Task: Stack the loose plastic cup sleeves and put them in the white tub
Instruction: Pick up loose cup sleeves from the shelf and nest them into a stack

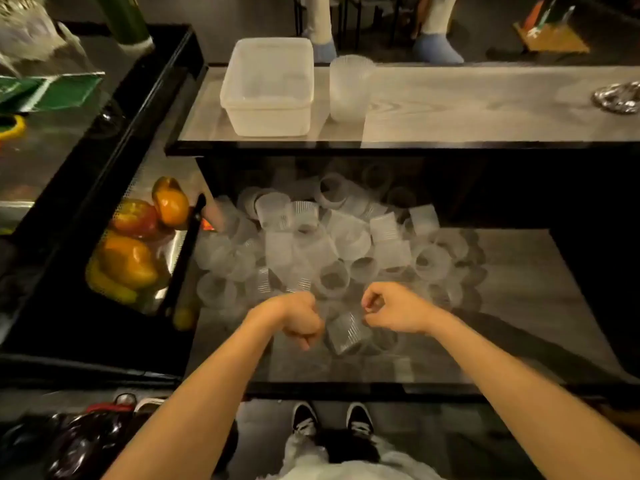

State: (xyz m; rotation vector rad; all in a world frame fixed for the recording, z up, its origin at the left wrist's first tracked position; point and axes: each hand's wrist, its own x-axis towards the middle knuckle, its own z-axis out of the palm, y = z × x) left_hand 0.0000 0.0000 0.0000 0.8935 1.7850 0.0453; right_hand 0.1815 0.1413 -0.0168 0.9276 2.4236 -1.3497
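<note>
Several loose clear ribbed cup sleeves [332, 244] lie in a heap on the lower shelf [512, 271]. The white tub [268, 88] stands on the upper shelf at the left, with nothing visible inside it. A stack of sleeves [349, 88] stands upright just to the right of the tub. My left hand [301, 320] and my right hand [391, 310] hover over the near edge of the heap. Between them is one clear sleeve [346, 332], lying tilted. The right fingers pinch its upper edge. The left hand is curled against its left side, and its grip is hidden.
A black tray [69, 320] at the left holds orange, red and yellow peppers [128, 258]. A crumpled foil dish [620, 97] sits at the right of the upper shelf [485, 105]. Two people's legs stand beyond it. My shoes [332, 419] show below the shelf edge.
</note>
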